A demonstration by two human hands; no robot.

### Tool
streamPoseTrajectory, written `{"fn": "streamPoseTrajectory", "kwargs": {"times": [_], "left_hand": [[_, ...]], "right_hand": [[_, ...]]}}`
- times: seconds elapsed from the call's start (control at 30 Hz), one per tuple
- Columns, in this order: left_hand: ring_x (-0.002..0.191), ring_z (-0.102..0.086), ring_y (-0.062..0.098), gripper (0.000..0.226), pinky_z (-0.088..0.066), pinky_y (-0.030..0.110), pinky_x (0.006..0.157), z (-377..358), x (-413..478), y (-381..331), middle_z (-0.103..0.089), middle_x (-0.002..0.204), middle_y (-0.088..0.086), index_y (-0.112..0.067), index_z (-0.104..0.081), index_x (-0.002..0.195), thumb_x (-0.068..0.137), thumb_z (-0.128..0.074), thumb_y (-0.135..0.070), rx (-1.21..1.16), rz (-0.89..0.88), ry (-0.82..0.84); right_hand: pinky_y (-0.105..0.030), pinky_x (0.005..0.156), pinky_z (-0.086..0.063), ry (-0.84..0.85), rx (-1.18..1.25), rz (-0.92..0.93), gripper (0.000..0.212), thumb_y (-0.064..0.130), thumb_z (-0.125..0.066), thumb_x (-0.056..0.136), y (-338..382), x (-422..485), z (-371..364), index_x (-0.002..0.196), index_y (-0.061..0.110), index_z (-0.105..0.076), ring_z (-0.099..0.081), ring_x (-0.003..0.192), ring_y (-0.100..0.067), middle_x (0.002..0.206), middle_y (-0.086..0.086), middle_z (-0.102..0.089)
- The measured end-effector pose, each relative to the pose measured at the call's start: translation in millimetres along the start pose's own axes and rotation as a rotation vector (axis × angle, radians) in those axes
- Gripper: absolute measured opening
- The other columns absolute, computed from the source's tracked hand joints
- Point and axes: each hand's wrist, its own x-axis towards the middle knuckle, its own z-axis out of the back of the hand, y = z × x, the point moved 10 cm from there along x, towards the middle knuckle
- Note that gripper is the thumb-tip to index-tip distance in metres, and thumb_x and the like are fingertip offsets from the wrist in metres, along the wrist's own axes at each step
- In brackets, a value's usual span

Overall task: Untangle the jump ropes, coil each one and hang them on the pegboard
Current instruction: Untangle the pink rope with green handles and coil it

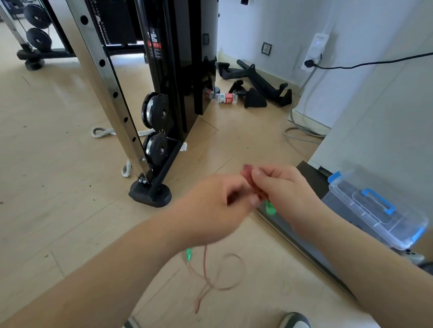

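pale wooden floor (47,121) | black-and-chrome cable machine (181,66) mid-floor | grey braided rope (101,132) at its base | red-labelled clear plastic bottle (226,98) lying near far wall edge | black handle attachments (255,99) beside it | clear blue-latched plastic box (348,197) right edge

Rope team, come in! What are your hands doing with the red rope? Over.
Left hand and right hand both pinching the red rope. Tail dangles below, knotted. Green handle by right palm. Nothing in the way.
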Motion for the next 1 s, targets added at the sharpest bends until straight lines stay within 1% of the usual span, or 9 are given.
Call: {"fn": "streamPoseTrajectory", "kwargs": {"times": [0.07, 0.2, 0.37, 0.5, 0.63, 0.73, 0.8, 0.9, 1.0], "left_hand": [[0.052, -0.049, -0.003, 0.016, -0.038, 0.012, 0.051, 31, 2, 5, -0.058, 0.058, -0.017, -0.021, -0.07, 0.089, 0.101, -0.062, -0.029, -0.104, 0.002, -0.197], [0.055, -0.043, 0.004, 0.021, -0.038, 0.017, 0.054, 50, 5, 25, -0.054, 0.065, -0.003, -0.024, -0.071, 0.084, 0.099, -0.063, -0.036, -0.106, 0.015, -0.325], [0.051, -0.045, 0.007, 0.035, -0.038, 0.017, 0.049, 32, 8, 46, -0.056, 0.065, 0.002, -0.023, -0.064, 0.077, 0.105, -0.05, -0.037, -0.161, 0.135, -0.246], [0.069, -0.057, 0.011, 0.028, -0.048, 0.028, 0.064, -7, 5, 56, -0.059, 0.07, -0.009, -0.029, -0.062, 0.084, 0.105, -0.046, -0.038, 0.185, 0.195, 0.025], [0.058, -0.048, 0.009, 0.035, -0.044, 0.026, 0.058, -44, -4, 30, -0.055, 0.066, -0.003, -0.017, -0.068, 0.091, 0.102, -0.053, -0.046, 0.22, 0.081, 0.253], [0.059, -0.05, 0.007, 0.02, -0.047, 0.032, 0.06, -21, 3, 11, -0.064, 0.073, 0.006, -0.02, -0.073, 0.094, 0.098, -0.063, -0.037, 0.08, 0.017, 0.112], [0.06, -0.052, 0.011, 0.016, -0.051, 0.042, 0.063, 8, 7, 9, -0.067, 0.075, 0.014, -0.022, -0.072, 0.087, 0.098, -0.066, -0.032, -0.051, -0.013, -0.062], [0.056, -0.05, 0.009, 0.016, -0.048, 0.034, 0.055, 46, 7, 16, -0.065, 0.066, 0.008, -0.025, -0.071, 0.082, 0.095, -0.07, -0.033, -0.112, -0.045, -0.309], [0.056, -0.049, 0.005, 0.017, -0.044, 0.021, 0.051, 65, 7, 28, -0.064, 0.068, 0.005, -0.022, -0.071, 0.084, 0.095, -0.07, -0.036, -0.108, -0.029, -0.412]], "right_hand": [[-0.033, 0.068, -0.049, 0.086, -0.02, -0.006, 0.033, 0.019, -0.052, 0.107, 1, -3, -8, 0.098, -0.004, -0.073, -0.064, 0.071, -0.022, 0.082, -0.014, -0.076], [-0.037, 0.066, -0.046, 0.243, 0.198, -0.114, 0.035, 0.017, -0.046, 0.108, 5, -11, -26, 0.101, -0.005, -0.072, -0.061, 0.068, -0.029, 0.085, -0.023, -0.073], [-0.034, 0.068, -0.048, 0.303, 0.504, -0.265, 0.036, 0.02, -0.043, 0.105, 4, -19, -39, 0.103, -0.002, -0.072, -0.062, 0.068, -0.025, 0.093, -0.022, -0.073], [-0.031, 0.07, -0.056, 0.232, 0.808, -0.273, 0.035, 0.019, -0.04, 0.108, 7, -12, -34, 0.118, -0.004, -0.064, -0.071, 0.081, -0.025, 0.117, -0.024, -0.074], [-0.028, 0.071, -0.059, 0.018, 0.573, -0.16, 0.027, 0.012, -0.049, 0.107, -10, 1, -8, 0.117, -0.005, -0.067, -0.076, 0.09, -0.026, 0.114, -0.025, -0.075], [-0.024, 0.068, -0.059, -0.094, 0.109, -0.004, 0.021, 0.01, -0.06, 0.103, -5, 0, 12, 0.098, -0.002, -0.077, -0.073, 0.075, -0.014, 0.095, -0.02, -0.078], [-0.024, 0.067, -0.057, -0.041, 0.017, 0.034, 0.023, 0.011, -0.061, 0.102, -2, -2, 9, 0.092, -0.004, -0.076, -0.07, 0.07, -0.011, 0.081, -0.011, -0.076], [-0.035, 0.072, -0.055, 0.147, -0.022, -0.017, 0.028, 0.015, -0.053, 0.106, -3, -7, -8, 0.104, -0.001, -0.076, -0.07, 0.078, -0.027, 0.095, -0.013, -0.08], [-0.035, 0.068, -0.049, 0.287, 0.201, -0.131, 0.034, 0.012, -0.042, 0.108, -3, -14, -24, 0.108, -0.006, -0.071, -0.064, 0.074, -0.03, 0.097, -0.024, -0.076]]}}
